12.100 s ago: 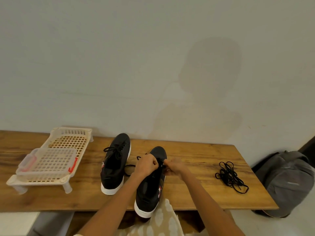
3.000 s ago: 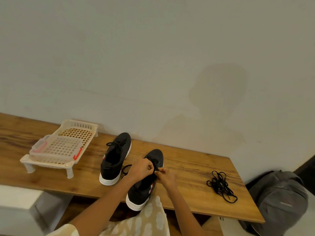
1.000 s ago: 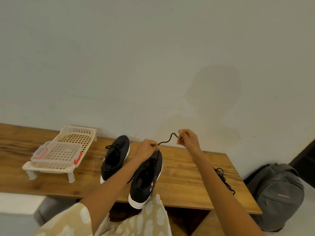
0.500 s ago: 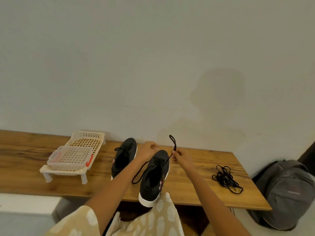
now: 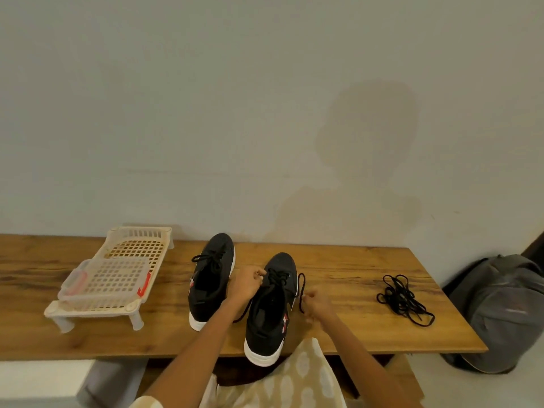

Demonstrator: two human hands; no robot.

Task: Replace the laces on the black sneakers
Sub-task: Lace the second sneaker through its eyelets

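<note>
Two black sneakers with white soles stand on the wooden table. The left sneaker is laced and untouched. The right sneaker has its heel over the table's front edge. My left hand pinches the lace at the eyelets on its left side. My right hand pinches a loose black lace end that loops up beside the shoe's right side. Another lace end hangs left of the shoe under my left wrist. A loose bundle of black laces lies on the table to the right.
A cream plastic rack carrying a clear lidded container with red clips stands at the table's left. A grey backpack sits on the floor past the table's right end. A plain wall runs right behind the table.
My right hand has come down from beside the shoe's toe to its right flank, drawing the lace end lower. My left hand stays at the eyelets.
</note>
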